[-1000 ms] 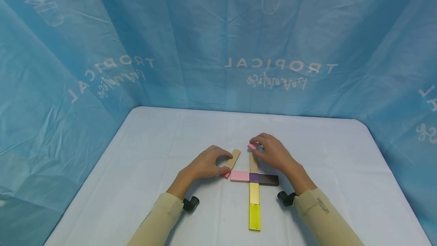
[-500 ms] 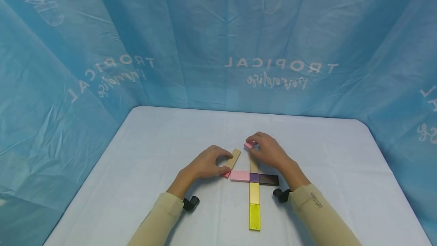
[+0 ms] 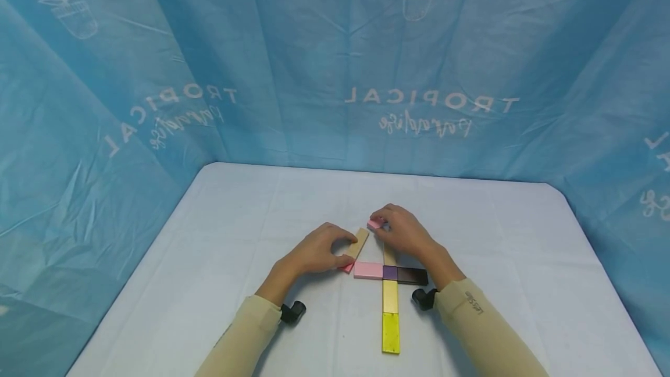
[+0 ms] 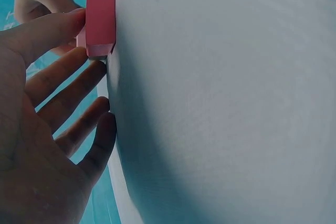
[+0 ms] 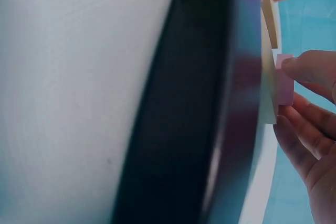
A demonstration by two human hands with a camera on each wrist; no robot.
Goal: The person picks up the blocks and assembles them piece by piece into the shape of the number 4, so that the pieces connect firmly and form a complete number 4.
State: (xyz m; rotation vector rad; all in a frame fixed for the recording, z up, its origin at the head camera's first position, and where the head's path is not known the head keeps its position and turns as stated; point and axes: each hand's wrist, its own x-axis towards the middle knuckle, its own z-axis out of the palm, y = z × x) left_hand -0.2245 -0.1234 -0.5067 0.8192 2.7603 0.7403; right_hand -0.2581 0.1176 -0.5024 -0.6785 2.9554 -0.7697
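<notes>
My left hand (image 3: 320, 249) rests beside a slanted wooden plank (image 3: 358, 242) and a red block (image 3: 345, 268) at its near end. Thumb and index finger touch them; the other fingers extend loosely in the left wrist view. Farther back, my right hand (image 3: 405, 230) pinches a small pink block (image 3: 374, 224) between thumb and fingers, just right of the slanted plank's far end. Beneath that hand, an upright-running wooden plank (image 3: 389, 256) leads to a purple square (image 3: 389, 273). A longer pink block (image 3: 368, 270) and a black block (image 3: 412, 276) flank the square.
Below the purple square lie a pale yellow block (image 3: 389, 297) and a bright yellow block (image 3: 390, 333), end to end. White cloth covers the table (image 3: 262, 208). Blue printed curtains (image 3: 293, 63) surround it at the back and sides.
My right hand has moved left with the small pink block, from above the straight plank's far end toward the slanted plank. The left hand and the laid blocks stay in place.
</notes>
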